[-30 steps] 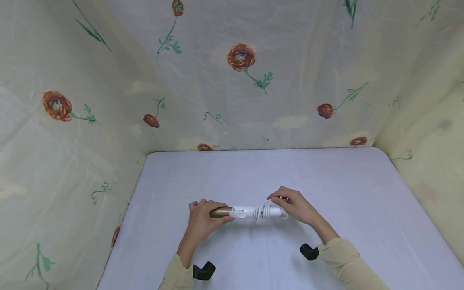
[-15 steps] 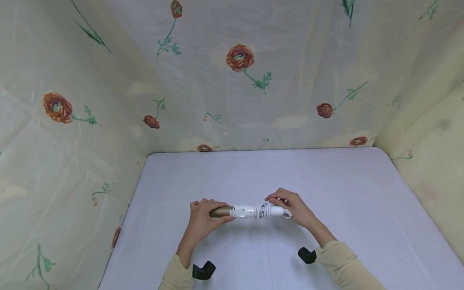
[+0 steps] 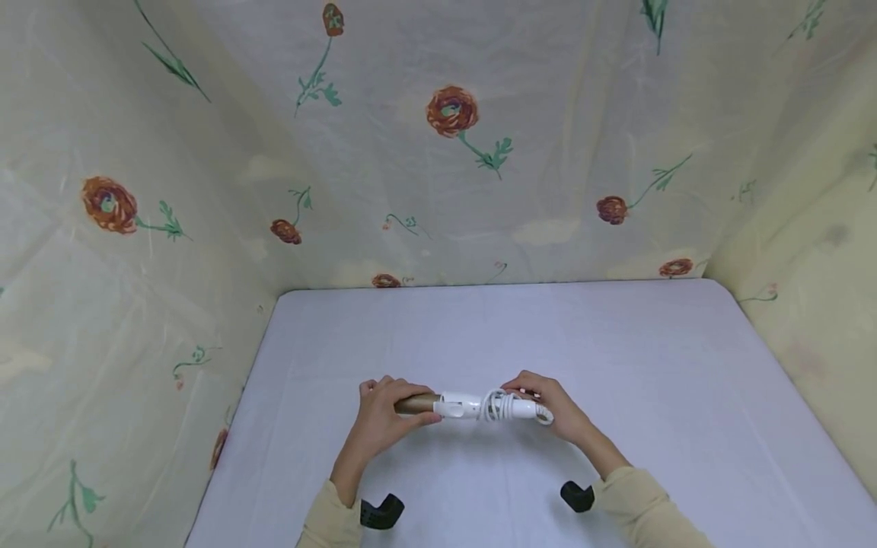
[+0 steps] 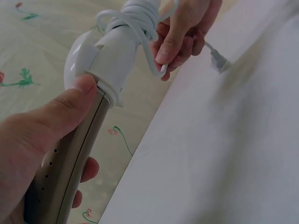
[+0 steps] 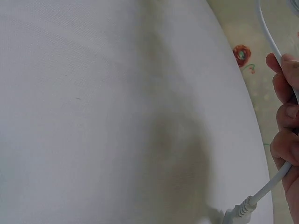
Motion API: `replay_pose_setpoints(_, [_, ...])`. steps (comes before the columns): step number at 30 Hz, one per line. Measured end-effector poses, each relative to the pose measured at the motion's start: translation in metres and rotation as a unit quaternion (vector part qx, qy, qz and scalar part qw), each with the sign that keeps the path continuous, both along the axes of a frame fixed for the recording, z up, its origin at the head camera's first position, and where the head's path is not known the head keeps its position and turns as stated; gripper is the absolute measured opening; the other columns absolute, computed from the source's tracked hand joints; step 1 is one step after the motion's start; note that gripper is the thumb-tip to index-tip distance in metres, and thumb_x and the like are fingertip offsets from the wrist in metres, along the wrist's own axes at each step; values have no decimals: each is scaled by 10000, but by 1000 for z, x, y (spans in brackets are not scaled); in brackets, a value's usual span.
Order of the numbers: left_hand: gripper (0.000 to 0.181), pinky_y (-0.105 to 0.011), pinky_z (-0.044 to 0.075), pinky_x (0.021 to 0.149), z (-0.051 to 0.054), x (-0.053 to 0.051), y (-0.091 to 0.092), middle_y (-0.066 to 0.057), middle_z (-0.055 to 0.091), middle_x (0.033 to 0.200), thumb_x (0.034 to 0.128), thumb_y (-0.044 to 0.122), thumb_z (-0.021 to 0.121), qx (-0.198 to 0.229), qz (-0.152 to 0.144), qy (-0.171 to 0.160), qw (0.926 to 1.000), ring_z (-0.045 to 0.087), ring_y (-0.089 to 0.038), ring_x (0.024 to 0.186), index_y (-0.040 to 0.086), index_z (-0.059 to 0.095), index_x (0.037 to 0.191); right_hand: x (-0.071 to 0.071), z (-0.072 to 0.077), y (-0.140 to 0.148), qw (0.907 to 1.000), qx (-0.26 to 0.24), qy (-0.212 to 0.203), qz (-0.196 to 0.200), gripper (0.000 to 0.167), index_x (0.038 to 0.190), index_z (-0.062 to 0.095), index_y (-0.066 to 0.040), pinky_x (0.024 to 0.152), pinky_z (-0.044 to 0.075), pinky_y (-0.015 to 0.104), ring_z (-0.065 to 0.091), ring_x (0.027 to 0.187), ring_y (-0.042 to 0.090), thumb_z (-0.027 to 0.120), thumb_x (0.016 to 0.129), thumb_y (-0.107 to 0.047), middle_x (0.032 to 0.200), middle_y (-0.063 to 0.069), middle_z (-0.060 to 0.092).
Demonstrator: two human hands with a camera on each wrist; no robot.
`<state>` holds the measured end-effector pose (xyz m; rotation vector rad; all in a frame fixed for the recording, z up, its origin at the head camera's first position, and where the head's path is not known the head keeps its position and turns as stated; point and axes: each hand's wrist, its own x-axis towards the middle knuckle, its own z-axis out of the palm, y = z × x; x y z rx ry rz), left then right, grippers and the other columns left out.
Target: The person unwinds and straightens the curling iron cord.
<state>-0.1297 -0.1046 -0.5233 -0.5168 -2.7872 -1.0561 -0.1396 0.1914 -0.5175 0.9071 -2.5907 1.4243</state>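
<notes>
My left hand [image 3: 378,417] grips a curling iron by its brown-gold barrel [image 4: 77,161], thumb lying up against the white part. The iron is held level above the table, its white handle [image 3: 524,409] pointing right. Around that handle runs a white cord [image 4: 133,21] in several coils. Close by the handle end, my right hand [image 3: 556,407] holds the free length of cord with curled fingers. In the right wrist view the cord [image 5: 271,35] passes through those fingers, and its plug [image 5: 239,212] hangs below them. Part of the right hand is cut off there.
A white-covered table [image 3: 438,335] lies beneath the hands. Flower-printed cloth [image 3: 534,213] hangs behind it and at both sides. A black wrist mount [image 3: 382,511] juts from the left sleeve, another black mount [image 3: 577,496] from the right.
My right hand has moved slightly down and nearer the handle, bringing the cord with it round the coils. The left hand keeps its hold on the barrel almost in place.
</notes>
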Motion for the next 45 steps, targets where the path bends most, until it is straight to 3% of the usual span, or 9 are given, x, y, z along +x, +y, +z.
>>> replay_pose_setpoints(3, [416, -362, 192, 813, 0, 0, 1, 160, 692, 871, 667, 581, 744, 12, -53, 45, 10000, 460, -34, 761, 337, 720, 1003, 0, -16, 2, 9998, -90, 137, 58, 261, 1011, 668, 14, 722, 483, 239, 570, 803, 64, 635, 781, 134, 878, 106, 664])
replay_pose_setpoints(6, [407, -365, 193, 803, -1, 1, 2, 151, 695, 870, 674, 577, 741, 5, -62, 167, 9998, 457, -36, 753, 329, 722, 996, 1, -33, 5, 9999, -77, -42, -65, 260, 984, 672, -40, 739, 470, 232, 568, 821, 42, 643, 782, 121, 894, 63, 668])
replay_pose_setpoints(11, [406, -370, 191, 805, -3, 1, 4, 147, 697, 872, 676, 580, 738, -61, 20, 175, 9998, 453, -38, 756, 328, 724, 994, 6, -44, 5, 9939, 51, -1027, -406, 110, 886, 607, -110, 694, 441, 225, 489, 745, 14, 649, 855, -13, 824, -30, 594])
replay_pose_setpoints(15, [421, -369, 185, 808, -3, 1, 5, 145, 697, 870, 675, 589, 734, -46, 107, 72, 9999, 449, -45, 754, 325, 724, 1003, 11, -45, 1, 9850, 202, -1553, -729, 45, 940, 606, -76, 743, 482, 277, 556, 819, 112, 619, 901, -94, 881, 29, 629])
replay_pose_setpoints(21, [416, -374, 180, 808, -3, 1, 7, 139, 687, 836, 664, 546, 763, 4, 204, 147, 9997, 443, -65, 738, 306, 727, 1001, 20, -50, -3, 9833, 608, -1366, -1034, 349, 1260, 584, -90, 909, 490, 410, 620, 1091, 261, 593, 934, -215, 1172, 86, 666])
replay_pose_setpoints(25, [424, -384, 191, 813, -6, 1, 9, 138, 689, 832, 659, 564, 755, -86, 260, 227, 9994, 442, -57, 736, 308, 728, 997, 25, -58, -3, 9851, 609, -1198, -1075, 242, 1161, 647, -148, 829, 502, 304, 631, 982, 145, 597, 929, -192, 1095, 13, 692])
replay_pose_setpoints(30, [435, -397, 202, 821, -9, 2, 10, 136, 689, 828, 657, 577, 748, -166, 284, 275, 9991, 445, -53, 737, 308, 728, 998, 31, -67, -4, 9844, 561, -1354, -971, 161, 1068, 674, -190, 775, 483, 231, 603, 919, 65, 593, 929, -190, 1055, -44, 680])
replay_pose_setpoints(38, [442, -421, 232, 834, -9, 1, 13, 120, 693, 831, 655, 580, 747, -448, 299, 448, 9975, 469, -66, 744, 303, 730, 999, 39, -71, -7, 9896, 303, -1249, -644, 185, 1078, 672, -149, 865, 506, 273, 638, 1005, 136, 556, 942, -99, 1084, -8, 680])
replay_pose_setpoints(45, [442, -425, 240, 836, -10, 2, 17, 122, 689, 827, 662, 573, 750, -586, 387, 443, 9966, 485, -72, 757, 302, 728, 1010, 46, -74, -15, 9912, 142, -1200, -546, 229, 1023, 682, -128, 842, 513, 241, 673, 941, 120, 551, 904, 18, 1035, 17, 705])
